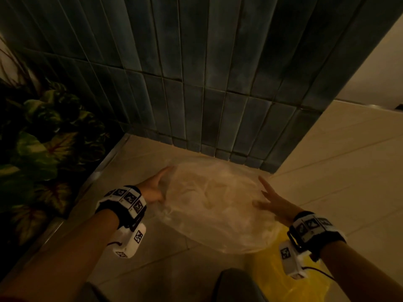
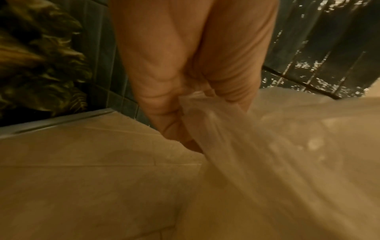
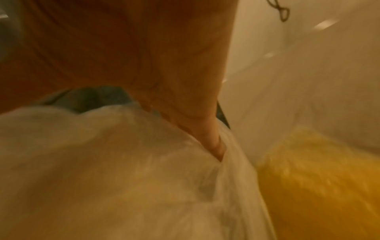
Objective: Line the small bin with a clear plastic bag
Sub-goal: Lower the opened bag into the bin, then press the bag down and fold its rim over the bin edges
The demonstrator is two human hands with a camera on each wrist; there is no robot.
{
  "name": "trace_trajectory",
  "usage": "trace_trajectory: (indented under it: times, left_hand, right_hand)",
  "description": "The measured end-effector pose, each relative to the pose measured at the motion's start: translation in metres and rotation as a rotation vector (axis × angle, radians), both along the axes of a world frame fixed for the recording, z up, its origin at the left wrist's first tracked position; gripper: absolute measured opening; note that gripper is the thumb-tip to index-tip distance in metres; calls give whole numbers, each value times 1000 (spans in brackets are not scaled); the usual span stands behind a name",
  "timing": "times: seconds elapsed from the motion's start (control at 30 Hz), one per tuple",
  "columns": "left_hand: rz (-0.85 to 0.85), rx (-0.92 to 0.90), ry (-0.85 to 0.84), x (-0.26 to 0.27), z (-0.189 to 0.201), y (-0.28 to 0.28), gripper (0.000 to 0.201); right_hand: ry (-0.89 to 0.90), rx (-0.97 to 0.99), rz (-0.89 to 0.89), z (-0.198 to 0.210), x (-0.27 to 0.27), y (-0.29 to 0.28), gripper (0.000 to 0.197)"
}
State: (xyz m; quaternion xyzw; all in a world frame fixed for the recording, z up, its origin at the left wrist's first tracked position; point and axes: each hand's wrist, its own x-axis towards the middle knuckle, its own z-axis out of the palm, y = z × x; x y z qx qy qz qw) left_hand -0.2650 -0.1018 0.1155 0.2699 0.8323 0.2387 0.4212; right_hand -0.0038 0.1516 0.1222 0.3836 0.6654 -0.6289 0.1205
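A clear plastic bag [image 1: 213,203] billows wide between my two hands, low over the beige floor by the tiled wall. My left hand [image 1: 157,188] holds its left edge; in the left wrist view the thumb and fingers pinch a bunched strip of the bag [image 2: 287,162]. My right hand [image 1: 268,201] is at the bag's right edge with its fingers stretched forward. The right wrist view is blurred; there the thumb [image 3: 213,142] is hooked into a fold of the bag [image 3: 123,162]. I cannot make out the small bin for certain.
A yellow plastic bag [image 1: 301,280] lies on the floor under my right wrist. A dark grey rounded shape [image 1: 235,284] sits at the bottom edge. Dark green wall tiles [image 1: 196,83] rise just behind the bag. Leafy plants [image 1: 39,138] fill the left behind a metal strip [image 1: 98,171].
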Motion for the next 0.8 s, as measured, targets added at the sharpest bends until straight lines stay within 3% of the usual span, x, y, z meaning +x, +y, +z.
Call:
trace_trajectory:
  times: [0.03, 0.13, 0.27, 0.37, 0.43, 0.5, 0.63, 0.8]
  left_hand:
    - [9, 4, -25, -1, -2, 1, 109]
    - [43, 20, -94, 2, -11, 0, 103]
    - [235, 82, -120, 3, -23, 2, 78]
    - [470, 222, -239, 1, -18, 9, 58]
    - [602, 344, -421, -7, -13, 6, 59]
    - [708, 387, -471, -14, -11, 2, 53]
    - [747, 361, -334, -14, -24, 2, 48]
    - [694, 113, -174, -1, -42, -9, 36]
  right_hand:
    - [-2, -65, -77, -4, 1, 2, 102]
    - [-71, -79, -183, -18, -4, 6, 93]
    - [-112, 114, -43, -27, -11, 1, 52]
    - [-156, 273, -35, -28, -13, 6, 43]
    - [-83, 284, -132, -25, -14, 9, 41]
    - [-40, 286, -152, -14, -17, 5, 46]
    - [-120, 204, -131, -10, -24, -4, 66]
    - [-247, 195, -194, -24, -16, -4, 77]
